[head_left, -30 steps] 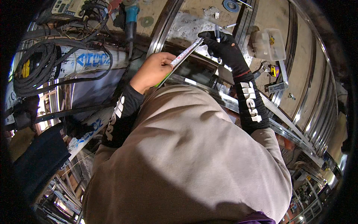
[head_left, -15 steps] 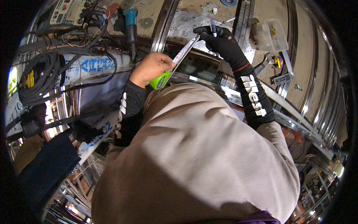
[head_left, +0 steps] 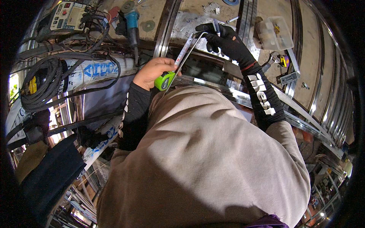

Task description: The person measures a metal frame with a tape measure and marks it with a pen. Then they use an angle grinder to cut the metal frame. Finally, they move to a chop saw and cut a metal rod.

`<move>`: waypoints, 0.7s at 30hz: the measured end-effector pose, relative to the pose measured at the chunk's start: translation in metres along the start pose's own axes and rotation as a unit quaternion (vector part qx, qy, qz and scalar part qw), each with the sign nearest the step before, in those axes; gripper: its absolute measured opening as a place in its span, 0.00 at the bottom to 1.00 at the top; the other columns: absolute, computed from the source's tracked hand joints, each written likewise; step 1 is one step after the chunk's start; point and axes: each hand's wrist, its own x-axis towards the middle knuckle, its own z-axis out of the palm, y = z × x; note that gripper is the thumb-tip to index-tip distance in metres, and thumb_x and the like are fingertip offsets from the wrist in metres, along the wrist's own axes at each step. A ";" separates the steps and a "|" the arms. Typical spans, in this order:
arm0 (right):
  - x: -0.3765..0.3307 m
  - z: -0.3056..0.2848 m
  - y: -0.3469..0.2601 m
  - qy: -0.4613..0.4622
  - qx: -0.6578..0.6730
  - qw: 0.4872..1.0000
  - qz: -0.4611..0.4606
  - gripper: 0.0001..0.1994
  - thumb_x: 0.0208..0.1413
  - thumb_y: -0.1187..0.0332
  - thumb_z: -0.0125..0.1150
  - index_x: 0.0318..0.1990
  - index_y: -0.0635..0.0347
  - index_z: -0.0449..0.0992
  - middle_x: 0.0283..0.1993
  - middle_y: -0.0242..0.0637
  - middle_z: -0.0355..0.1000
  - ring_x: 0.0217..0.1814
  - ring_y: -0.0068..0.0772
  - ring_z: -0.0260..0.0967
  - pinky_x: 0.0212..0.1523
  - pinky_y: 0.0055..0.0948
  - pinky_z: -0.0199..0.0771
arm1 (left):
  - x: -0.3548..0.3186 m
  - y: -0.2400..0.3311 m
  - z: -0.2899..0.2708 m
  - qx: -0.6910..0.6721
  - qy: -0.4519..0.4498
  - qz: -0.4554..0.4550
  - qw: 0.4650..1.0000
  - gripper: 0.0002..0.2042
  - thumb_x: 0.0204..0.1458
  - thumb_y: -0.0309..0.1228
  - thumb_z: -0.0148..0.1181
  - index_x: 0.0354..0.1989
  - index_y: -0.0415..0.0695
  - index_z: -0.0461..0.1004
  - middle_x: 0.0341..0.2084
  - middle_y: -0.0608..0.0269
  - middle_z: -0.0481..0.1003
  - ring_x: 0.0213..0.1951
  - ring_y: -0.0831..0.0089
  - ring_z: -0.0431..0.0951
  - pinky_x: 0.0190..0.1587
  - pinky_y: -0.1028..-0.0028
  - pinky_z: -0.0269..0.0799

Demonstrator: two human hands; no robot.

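While bare left hand (head_left: 151, 72) grips green tape measure (head_left: 164, 81) w/ fingers curled, gloved right hand (head_left: 224, 40) pinches tape blade (head_left: 185, 53) end on steel bar (head_left: 190, 53), over workbench (head_left: 190, 19).

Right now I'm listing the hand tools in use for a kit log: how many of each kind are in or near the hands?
Lime-green tape measure, in the bare left hand: 1
Teal angle grinder: 1
Clear plastic parts box: 1
Grey grinding disc: 1
Total: 4
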 end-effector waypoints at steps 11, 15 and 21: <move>0.020 0.004 -0.022 0.031 -0.051 0.998 -0.006 0.15 0.67 0.61 0.57 0.56 0.55 0.79 0.27 0.30 0.74 0.24 0.19 0.67 0.25 0.23 0.66 | -0.012 0.027 0.005 0.124 0.101 0.053 0.986 0.13 0.63 0.32 0.59 0.43 0.31 0.80 0.33 0.57 0.83 0.35 0.76 0.79 0.42 0.77 0.72; 0.030 0.008 -0.034 0.058 -0.028 0.998 -0.026 0.15 0.67 0.60 0.56 0.55 0.54 0.79 0.22 0.29 0.72 0.21 0.17 0.64 0.21 0.22 0.62 | 0.002 0.028 0.015 0.192 0.158 0.139 0.958 0.13 0.63 0.32 0.59 0.44 0.31 0.81 0.35 0.56 0.84 0.38 0.76 0.80 0.47 0.75 0.72; 0.038 -0.002 -0.012 0.080 -0.111 0.991 -0.006 0.13 0.65 0.64 0.59 0.52 0.56 0.81 0.33 0.32 0.80 0.23 0.21 0.72 0.25 0.24 0.71 | 0.044 -0.011 0.035 0.086 0.212 0.163 0.960 0.13 0.64 0.32 0.59 0.45 0.33 0.81 0.36 0.58 0.84 0.37 0.78 0.78 0.44 0.77 0.71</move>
